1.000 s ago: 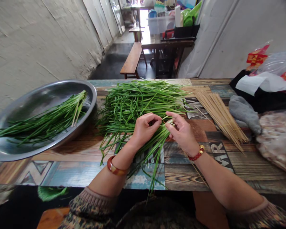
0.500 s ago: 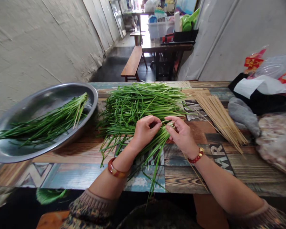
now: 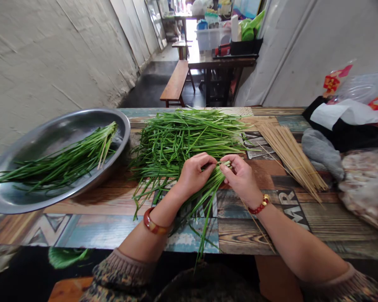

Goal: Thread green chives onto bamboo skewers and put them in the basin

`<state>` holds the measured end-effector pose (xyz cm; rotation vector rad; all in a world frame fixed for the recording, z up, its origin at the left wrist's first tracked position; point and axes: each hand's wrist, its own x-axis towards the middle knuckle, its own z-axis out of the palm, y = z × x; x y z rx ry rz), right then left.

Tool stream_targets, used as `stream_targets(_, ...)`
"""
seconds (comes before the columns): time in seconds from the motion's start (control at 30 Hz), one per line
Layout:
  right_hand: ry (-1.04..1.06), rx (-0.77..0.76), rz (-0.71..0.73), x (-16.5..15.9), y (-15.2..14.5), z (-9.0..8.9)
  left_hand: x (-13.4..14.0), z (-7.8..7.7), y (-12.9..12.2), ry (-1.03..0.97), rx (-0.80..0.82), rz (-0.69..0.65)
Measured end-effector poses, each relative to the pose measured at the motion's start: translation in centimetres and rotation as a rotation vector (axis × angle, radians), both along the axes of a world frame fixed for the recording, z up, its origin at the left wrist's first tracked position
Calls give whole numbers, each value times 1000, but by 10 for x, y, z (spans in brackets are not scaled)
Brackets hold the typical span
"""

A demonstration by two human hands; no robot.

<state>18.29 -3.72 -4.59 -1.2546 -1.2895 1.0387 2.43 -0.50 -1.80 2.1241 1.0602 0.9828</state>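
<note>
My right hand (image 3: 241,178) is closed round the pale stem ends of a small bunch of garlic chives (image 3: 209,193), whose green leaves hang toward me over the table edge. A thin bamboo skewer (image 3: 258,226) slants from beneath this hand toward the table's front edge. Thumb and fingers of my left hand (image 3: 197,175) are pinched together at the same stem ends, apparently on a chive stalk; its tip is partly hidden. Just beyond both hands lies a large loose pile of garlic chives (image 3: 189,134).
At left stands a steel basin (image 3: 125,134) with chives (image 3: 66,165) and skewer ends in it. Bamboo skewers (image 3: 291,155) lie fanned at right, beside a grey bag (image 3: 321,153) and a clear bag of pale pieces (image 3: 365,184). A wooden bench (image 3: 175,82) stands beyond the table.
My left hand has shifted slightly right, and its fingers have closed together closer to my right hand. My right hand still holds the bunch in nearly the same place.
</note>
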Motion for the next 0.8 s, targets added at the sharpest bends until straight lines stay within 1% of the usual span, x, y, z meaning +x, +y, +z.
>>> stream_targets(0.1, -17, -3, -22, 1, 1, 0, -1, 3, 0, 10, -25, -86)
stream_targets(0.17, 0, -10, -10, 2, 1, 1, -2, 5, 0, 25, -43, -107)
stream_targets(0.3, 91, -36, 46, 1, 0, 4, -6, 6, 2, 88, -47, -61)
stream_targets(0.4, 114, -60, 79, 2, -1, 5, -6, 5, 2, 97, -62, -43)
stream_targets(0.57, 70, -124, 27, 3, 0, 1, -2, 3, 0, 55, -101, -47)
stream_targets(0.73, 145, -178, 1, 2, 2, -3, 0, 3, -1, 41, -74, -55)
stream_targets(0.8, 133, -161, -6, 2, 1, -3, 0, 3, -1, 43, -68, -57)
